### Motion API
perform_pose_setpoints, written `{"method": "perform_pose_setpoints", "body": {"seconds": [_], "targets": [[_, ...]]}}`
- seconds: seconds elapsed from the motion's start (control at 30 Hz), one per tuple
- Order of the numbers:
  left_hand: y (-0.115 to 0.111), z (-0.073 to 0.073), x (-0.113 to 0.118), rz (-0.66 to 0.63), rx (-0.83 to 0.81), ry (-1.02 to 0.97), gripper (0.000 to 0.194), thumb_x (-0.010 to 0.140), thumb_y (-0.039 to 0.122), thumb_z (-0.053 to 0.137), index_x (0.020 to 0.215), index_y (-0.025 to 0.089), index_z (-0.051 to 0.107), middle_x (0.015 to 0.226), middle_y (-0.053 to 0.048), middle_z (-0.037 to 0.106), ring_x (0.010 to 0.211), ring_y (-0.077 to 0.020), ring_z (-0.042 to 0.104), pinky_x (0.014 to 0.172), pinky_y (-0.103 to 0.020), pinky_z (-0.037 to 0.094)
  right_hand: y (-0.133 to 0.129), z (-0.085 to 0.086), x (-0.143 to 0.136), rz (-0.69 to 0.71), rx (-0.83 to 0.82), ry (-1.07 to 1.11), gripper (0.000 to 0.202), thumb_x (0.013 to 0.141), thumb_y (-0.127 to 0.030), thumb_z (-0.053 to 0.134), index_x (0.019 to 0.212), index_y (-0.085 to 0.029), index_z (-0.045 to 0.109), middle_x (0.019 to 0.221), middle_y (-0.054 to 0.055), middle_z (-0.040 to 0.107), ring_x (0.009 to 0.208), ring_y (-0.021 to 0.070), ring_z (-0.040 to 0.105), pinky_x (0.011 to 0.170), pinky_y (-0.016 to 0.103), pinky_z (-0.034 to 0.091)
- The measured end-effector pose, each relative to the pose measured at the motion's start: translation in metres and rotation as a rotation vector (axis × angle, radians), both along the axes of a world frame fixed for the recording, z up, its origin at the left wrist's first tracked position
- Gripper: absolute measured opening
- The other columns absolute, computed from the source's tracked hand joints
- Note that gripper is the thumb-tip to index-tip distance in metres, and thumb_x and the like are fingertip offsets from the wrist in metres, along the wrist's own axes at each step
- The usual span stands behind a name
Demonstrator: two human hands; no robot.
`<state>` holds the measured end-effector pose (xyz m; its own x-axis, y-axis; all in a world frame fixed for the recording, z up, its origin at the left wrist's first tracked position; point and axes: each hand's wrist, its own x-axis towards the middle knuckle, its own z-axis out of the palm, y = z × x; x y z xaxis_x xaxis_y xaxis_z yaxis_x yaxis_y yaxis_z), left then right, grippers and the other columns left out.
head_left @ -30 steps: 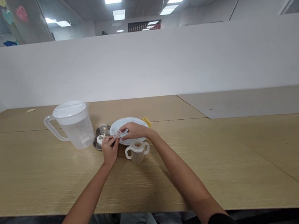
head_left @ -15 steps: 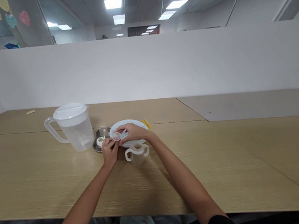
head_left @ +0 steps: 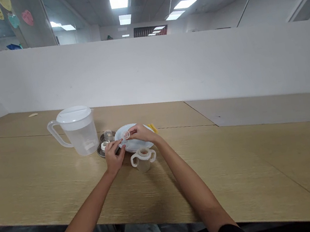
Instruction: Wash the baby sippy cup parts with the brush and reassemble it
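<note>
My right hand is over the white plate, its fingers pinching a small clear round cup-like piece. My left hand is just left of the plate, fingers apart, with nothing visible in it. Its fingertips are close to the small metal tray. On that tray are a white ring-shaped cap and a clear dome cover. A two-handled clear baby bottle stands upright without a lid, in front of the plate and between my forearms.
A clear lidded pitcher stands left of the tray, handle to the left. Yellow pieces lie at the plate's right edge. A white wall rises behind the table. A flat pale piece lies far left.
My right hand has drawn the clear round piece away from my left hand, up and right over the plate. My left fingers have spread and let go of it.
</note>
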<state>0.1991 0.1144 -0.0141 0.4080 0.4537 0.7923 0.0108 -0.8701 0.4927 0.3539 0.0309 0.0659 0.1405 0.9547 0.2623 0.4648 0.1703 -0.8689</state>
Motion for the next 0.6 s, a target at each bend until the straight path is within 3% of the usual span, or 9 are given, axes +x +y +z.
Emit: {"method": "perform_pose_setpoints", "body": {"seconds": [0.13, 0.3, 0.4, 0.5, 0.6], "targets": [[0.017, 0.004, -0.011, 0.145, 0.078, 0.057, 0.027, 0.088, 0.034, 0.051, 0.105, 0.02, 0.067, 0.095, -0.006, 0.064, 0.093, -0.0206, 0.055, 0.087, -0.037, 0.041, -0.008, 0.005, 0.011, -0.06, -0.068, -0.081, 0.018, 0.068, -0.03, 0.07, 0.079, -0.016, 0.073, 0.081, 0.003, 0.073, 0.078, 0.0157, 0.066, 0.071, 0.023, 0.048], [0.05, -0.002, -0.02, 0.305, 0.121, 0.167, 0.027, 0.087, 0.029, 0.048, 0.102, 0.02, 0.069, 0.096, -0.008, 0.064, 0.093, -0.0235, 0.053, 0.087, -0.038, 0.041, -0.015, 0.01, 0.017, -0.309, -0.222, -0.565, 0.008, 0.07, -0.017, 0.068, 0.075, -0.016, 0.074, 0.075, 0.004, 0.072, 0.073, 0.0152, 0.064, 0.064, 0.021, 0.043], [0.057, -0.008, -0.02, 0.332, 0.121, 0.24, 0.028, 0.086, 0.028, 0.047, 0.101, 0.02, 0.069, 0.096, -0.008, 0.064, 0.093, -0.0243, 0.052, 0.086, -0.038, 0.041, -0.014, 0.006, 0.015, -0.413, -0.357, -0.796, 0.011, 0.069, -0.013, 0.068, 0.077, -0.016, 0.074, 0.08, 0.006, 0.072, 0.076, 0.0161, 0.064, 0.066, 0.022, 0.042], [0.058, -0.011, -0.019, 0.32, 0.133, 0.31, 0.031, 0.087, 0.028, 0.045, 0.105, 0.019, 0.068, 0.101, -0.008, 0.064, 0.094, -0.025, 0.052, 0.087, -0.039, 0.041, -0.008, -0.004, 0.012, -0.42, -0.44, -0.835, 0.013, 0.066, -0.012, 0.069, 0.077, -0.016, 0.074, 0.081, 0.007, 0.072, 0.076, 0.0163, 0.063, 0.065, 0.022, 0.041], [0.059, -0.012, -0.018, 0.316, 0.157, 0.343, 0.032, 0.086, 0.028, 0.045, 0.107, 0.019, 0.068, 0.105, -0.009, 0.063, 0.096, -0.0257, 0.051, 0.088, -0.039, 0.041, -0.002, -0.013, 0.009, -0.339, -0.411, -0.781, 0.011, 0.065, -0.016, 0.072, 0.076, -0.018, 0.075, 0.075, 0.005, 0.071, 0.072, 0.0149, 0.061, 0.065, 0.022, 0.04]]}}
